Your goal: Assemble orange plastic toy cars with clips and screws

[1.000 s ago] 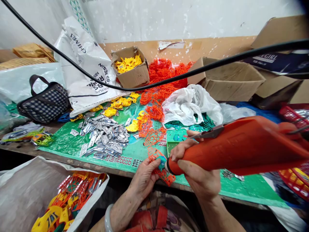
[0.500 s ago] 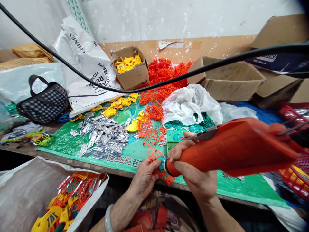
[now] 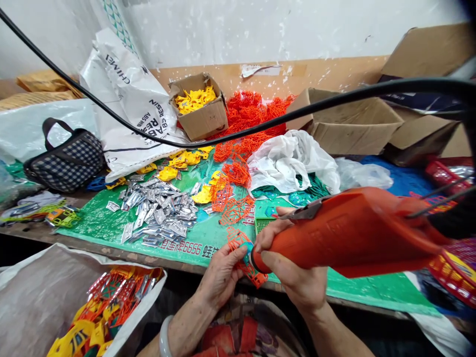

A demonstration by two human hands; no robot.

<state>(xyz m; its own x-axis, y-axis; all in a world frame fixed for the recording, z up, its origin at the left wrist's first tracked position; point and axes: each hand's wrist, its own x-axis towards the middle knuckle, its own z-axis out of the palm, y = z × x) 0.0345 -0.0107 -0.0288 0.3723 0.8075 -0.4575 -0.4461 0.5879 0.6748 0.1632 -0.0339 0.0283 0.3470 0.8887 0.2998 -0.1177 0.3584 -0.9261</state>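
My right hand (image 3: 293,270) is wrapped round the front of a big orange power tool (image 3: 357,235) whose black nose presses at a small teal piece. My left hand (image 3: 223,272) pinches an orange lattice plastic part (image 3: 241,245) together with that teal piece, at the near edge of the green mat (image 3: 208,238). A black cable (image 3: 230,134) runs from the tool across the view. A pile of silver plastic pieces (image 3: 158,215) lies on the mat to the left.
Orange lattice parts (image 3: 253,116) are heaped at the back beside a small cardboard box of yellow pieces (image 3: 197,106). A white resin sack (image 3: 130,109), a checked bag (image 3: 63,161), crumpled white plastic (image 3: 290,161) and cardboard boxes (image 3: 353,121) surround the mat. An open sack of assembled parts (image 3: 107,307) sits below left.
The orange tool and both hands have shifted slightly left and lower; the grip on the part and tool is unchanged.
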